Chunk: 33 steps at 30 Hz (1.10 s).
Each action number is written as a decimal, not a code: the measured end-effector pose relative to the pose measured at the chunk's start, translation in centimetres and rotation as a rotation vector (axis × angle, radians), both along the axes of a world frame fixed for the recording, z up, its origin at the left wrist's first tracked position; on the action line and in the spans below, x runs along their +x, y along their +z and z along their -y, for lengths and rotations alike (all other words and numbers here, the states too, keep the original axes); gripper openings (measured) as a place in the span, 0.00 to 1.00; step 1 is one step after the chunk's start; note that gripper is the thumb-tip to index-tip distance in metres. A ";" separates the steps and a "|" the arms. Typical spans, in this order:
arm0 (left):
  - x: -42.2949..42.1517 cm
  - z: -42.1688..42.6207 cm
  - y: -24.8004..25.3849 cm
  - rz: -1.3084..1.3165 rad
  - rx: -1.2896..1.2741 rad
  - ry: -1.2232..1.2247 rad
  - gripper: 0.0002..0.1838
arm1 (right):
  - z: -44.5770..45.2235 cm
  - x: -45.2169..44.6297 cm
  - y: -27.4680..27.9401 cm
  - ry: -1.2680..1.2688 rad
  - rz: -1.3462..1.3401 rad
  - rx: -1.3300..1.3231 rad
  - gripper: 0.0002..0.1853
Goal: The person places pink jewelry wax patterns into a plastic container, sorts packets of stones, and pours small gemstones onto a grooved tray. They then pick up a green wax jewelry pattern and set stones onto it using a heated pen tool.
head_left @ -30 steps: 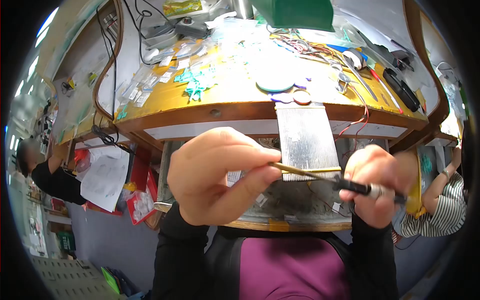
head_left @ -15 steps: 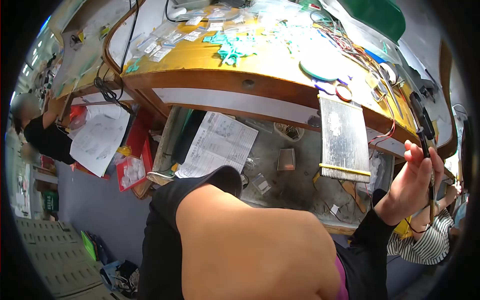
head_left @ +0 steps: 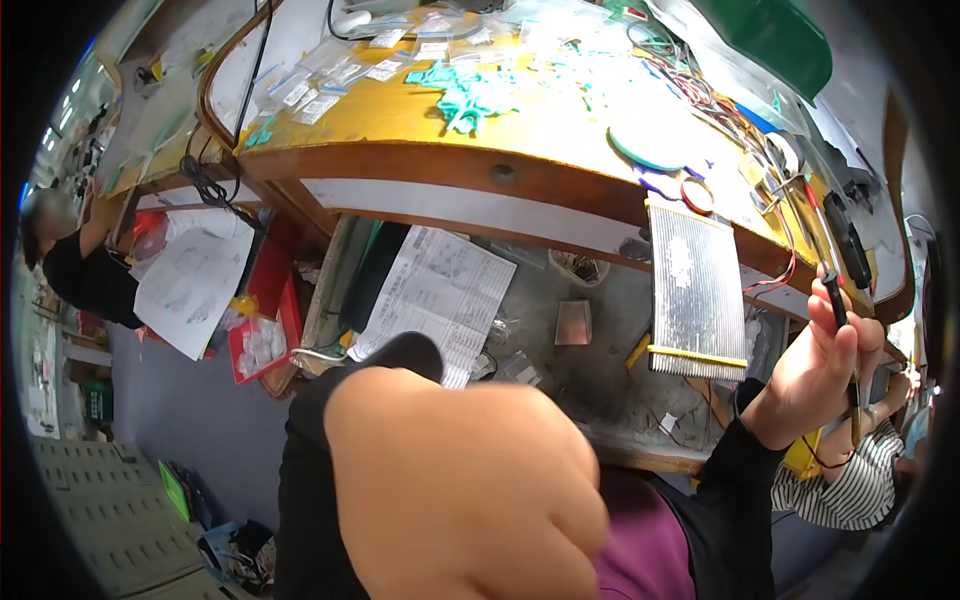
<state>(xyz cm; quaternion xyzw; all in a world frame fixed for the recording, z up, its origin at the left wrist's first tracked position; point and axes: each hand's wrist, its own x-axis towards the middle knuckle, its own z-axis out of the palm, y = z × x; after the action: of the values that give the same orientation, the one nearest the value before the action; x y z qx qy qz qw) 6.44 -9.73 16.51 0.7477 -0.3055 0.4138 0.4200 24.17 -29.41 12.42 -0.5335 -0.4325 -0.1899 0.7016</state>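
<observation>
My left hand [head_left: 465, 485] looms very close to the camera, its back and bent knuckles facing me. Its fingers are curled in, and whatever they hold is hidden. On the right, my right hand [head_left: 815, 385] is closed around a slim pen-shaped tool [head_left: 832, 296] with a black grip. The tool stands nearly upright, and a dark cord loops below the hand. Left of this hand, a ribbed grey panel [head_left: 697, 290] with yellow bands hangs from the bench edge. Teal-green pieces [head_left: 465, 100] lie scattered on the yellow bench top [head_left: 370, 125].
Under the bench, an open drawer tray [head_left: 620, 400] contains a printed sheet [head_left: 440, 290], a small metal block [head_left: 573, 323] and a tub [head_left: 578, 266]. Scissors [head_left: 690, 190], wires and labelled bags [head_left: 318, 105] lie on the bench. Other people sit left and right, one in a striped sleeve [head_left: 850, 480].
My left hand has turned and shifted left and down, uncovering a purple garment. My right hand has tilted slightly, bringing the tool's black grip left. The view has shifted a little.
</observation>
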 end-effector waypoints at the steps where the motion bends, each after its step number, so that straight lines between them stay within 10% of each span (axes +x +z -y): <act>1: -0.2 -1.1 -0.1 -0.012 0.033 0.149 0.07 | 0.1 0.0 -0.1 0.032 -0.003 0.008 0.08; 6: 1.0 -7.7 -3.0 0.014 0.232 1.080 0.07 | -1.0 -0.3 0.0 -0.075 0.099 -0.072 0.14; 9: 1.8 -9.4 -3.5 -0.060 0.241 1.165 0.11 | -1.6 -0.4 0.1 -0.044 0.067 -0.094 0.14; 20: 3.1 -10.2 -3.5 0.015 0.109 1.142 0.11 | -2.2 0.0 -0.2 -0.046 0.073 -0.123 0.15; 25: 3.0 -6.7 -2.2 0.103 0.334 0.679 0.12 | -2.8 -1.0 -0.1 0.032 0.070 -0.165 0.29; 29: 3.3 -3.5 -1.5 0.142 0.429 0.461 0.24 | -3.1 -1.7 1.6 0.252 0.046 -0.344 0.17; 33: 5.5 -1.8 -2.0 0.419 0.315 0.380 0.15 | -3.3 -2.6 2.7 0.367 -0.115 -0.349 0.14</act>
<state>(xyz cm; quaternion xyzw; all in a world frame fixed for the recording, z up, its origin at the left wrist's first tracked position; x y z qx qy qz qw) 11.92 -7.94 14.49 0.7456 -0.3006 0.5775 0.1423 21.61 -26.06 15.11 -0.5689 -0.5077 0.0490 0.6451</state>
